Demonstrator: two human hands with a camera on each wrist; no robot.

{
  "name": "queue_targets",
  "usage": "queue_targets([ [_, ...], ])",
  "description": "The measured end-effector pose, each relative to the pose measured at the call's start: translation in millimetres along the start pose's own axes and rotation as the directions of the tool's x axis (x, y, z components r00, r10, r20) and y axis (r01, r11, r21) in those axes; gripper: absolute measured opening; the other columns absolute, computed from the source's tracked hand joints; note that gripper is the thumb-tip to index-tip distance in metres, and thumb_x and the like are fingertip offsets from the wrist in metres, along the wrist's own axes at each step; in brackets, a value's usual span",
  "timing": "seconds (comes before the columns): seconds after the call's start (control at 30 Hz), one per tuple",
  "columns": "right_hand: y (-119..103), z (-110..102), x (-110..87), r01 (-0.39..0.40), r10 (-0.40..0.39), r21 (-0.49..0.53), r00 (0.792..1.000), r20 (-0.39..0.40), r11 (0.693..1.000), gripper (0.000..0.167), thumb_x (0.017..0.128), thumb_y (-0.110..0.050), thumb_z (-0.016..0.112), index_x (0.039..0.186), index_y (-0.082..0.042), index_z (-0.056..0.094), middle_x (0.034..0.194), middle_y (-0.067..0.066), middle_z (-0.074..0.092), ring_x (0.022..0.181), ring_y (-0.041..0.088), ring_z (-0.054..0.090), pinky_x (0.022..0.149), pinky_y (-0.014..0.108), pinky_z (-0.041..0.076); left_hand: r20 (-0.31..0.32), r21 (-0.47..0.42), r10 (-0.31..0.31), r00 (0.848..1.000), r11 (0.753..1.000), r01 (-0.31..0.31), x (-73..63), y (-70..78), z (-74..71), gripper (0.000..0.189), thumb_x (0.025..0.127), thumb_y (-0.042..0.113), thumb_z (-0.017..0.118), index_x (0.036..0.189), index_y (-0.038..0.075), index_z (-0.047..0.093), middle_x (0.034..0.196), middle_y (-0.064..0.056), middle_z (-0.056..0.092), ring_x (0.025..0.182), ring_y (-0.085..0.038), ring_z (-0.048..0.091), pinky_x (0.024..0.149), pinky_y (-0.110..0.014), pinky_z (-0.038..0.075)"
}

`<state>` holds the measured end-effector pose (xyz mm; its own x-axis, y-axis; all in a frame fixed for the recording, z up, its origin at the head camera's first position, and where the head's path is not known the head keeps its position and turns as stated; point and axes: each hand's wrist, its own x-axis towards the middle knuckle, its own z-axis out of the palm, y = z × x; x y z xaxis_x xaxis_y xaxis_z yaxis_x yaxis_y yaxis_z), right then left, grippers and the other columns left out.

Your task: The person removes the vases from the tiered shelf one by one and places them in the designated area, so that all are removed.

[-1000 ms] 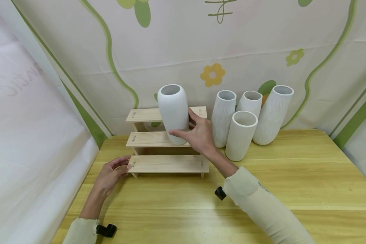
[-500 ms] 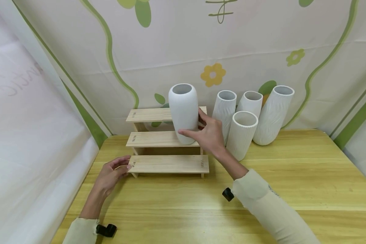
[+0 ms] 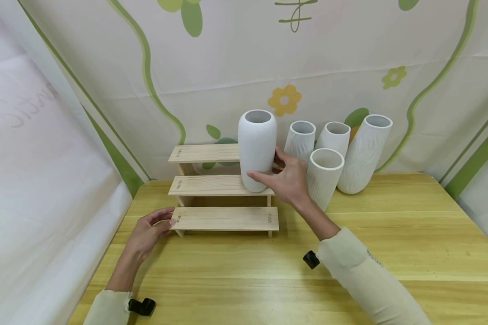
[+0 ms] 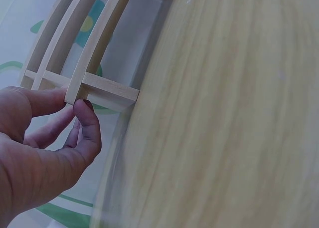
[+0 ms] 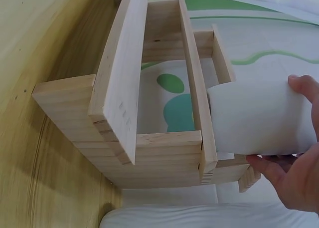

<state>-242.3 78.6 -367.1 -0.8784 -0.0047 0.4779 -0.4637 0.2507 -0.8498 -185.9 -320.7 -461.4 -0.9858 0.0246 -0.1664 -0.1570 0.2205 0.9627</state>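
Note:
A three-tier wooden display stand (image 3: 223, 218) is set on the table, its steps rising toward the back. My left hand (image 3: 146, 234) pinches the left end of the lowest board; in the left wrist view the thumb and fingers meet at that board's corner (image 4: 75, 91). A smooth white vase (image 3: 257, 146) stands upright at the right part of the middle step, gripped low down by my right hand (image 3: 289, 181). Seen from the right wrist, the vase's base (image 5: 224, 118) meets the middle board (image 5: 197, 88), with thumb and fingers on opposite sides.
Right of the stand several more white vases are grouped, including a ribbed one (image 3: 326, 176) in front and a tall textured one (image 3: 363, 153) at the right. Behind the wooden table (image 3: 370, 253) hangs a printed cloth (image 3: 227, 67).
My right hand has moved the white vase rightward along the middle step, from near its centre to its right end. The left hand keeps its place on the stand.

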Motion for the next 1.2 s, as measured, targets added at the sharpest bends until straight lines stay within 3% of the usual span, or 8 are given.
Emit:
queue_targets([
  [0.5, -4.6, -9.5, -2.2, 0.008, -0.008, -0.024, 1.0, 0.009, 1.0, 0.08, 0.073, -0.015, 0.101, 0.145, -0.008, 0.068, 0.135, 0.021, 0.073, 0.119, 0.039, 0.074, 0.094, 0.053, 0.065, 0.013, 0.016, 0.01, 1.0, 1.0, -0.01, -0.2, 1.7, 0.7, 0.058, 0.107, 0.019, 0.069, 0.158, -0.001, 0.049, 0.134, -0.005, 0.055, 0.107, -0.005, 0.065, 0.092, -0.021, 0.06],
  [0.77, -4.0, -19.1, -7.2, -0.03, 0.031, -0.019, 1.0, 0.008, 0.999, 0.087, 0.072, -0.017, 0.102, 0.15, -0.011, 0.064, 0.135, 0.021, 0.073, 0.117, 0.037, 0.075, 0.092, 0.048, 0.066, 0.008, 0.01, 0.004, 1.0, 1.0, -0.004, -0.3, 0.8, 0.1, 0.059, 0.107, 0.019, 0.07, 0.158, -0.001, 0.049, 0.132, -0.003, 0.057, 0.106, -0.005, 0.065, 0.092, -0.022, 0.061],
  [1.2, -5.7, -33.4, -21.1, -0.033, 0.032, -0.054, 0.999, -0.024, 0.998, 0.081, 0.072, -0.022, 0.103, 0.146, -0.017, 0.069, 0.13, 0.016, 0.076, 0.116, 0.034, 0.076, 0.091, 0.048, 0.065, 0.006, 0.01, 0.005, 1.0, 1.0, -0.005, -0.7, 1.7, 0.5, 0.058, 0.107, 0.018, 0.069, 0.158, -0.001, 0.049, 0.132, -0.004, 0.056, 0.106, -0.004, 0.065, 0.091, -0.021, 0.06],
])
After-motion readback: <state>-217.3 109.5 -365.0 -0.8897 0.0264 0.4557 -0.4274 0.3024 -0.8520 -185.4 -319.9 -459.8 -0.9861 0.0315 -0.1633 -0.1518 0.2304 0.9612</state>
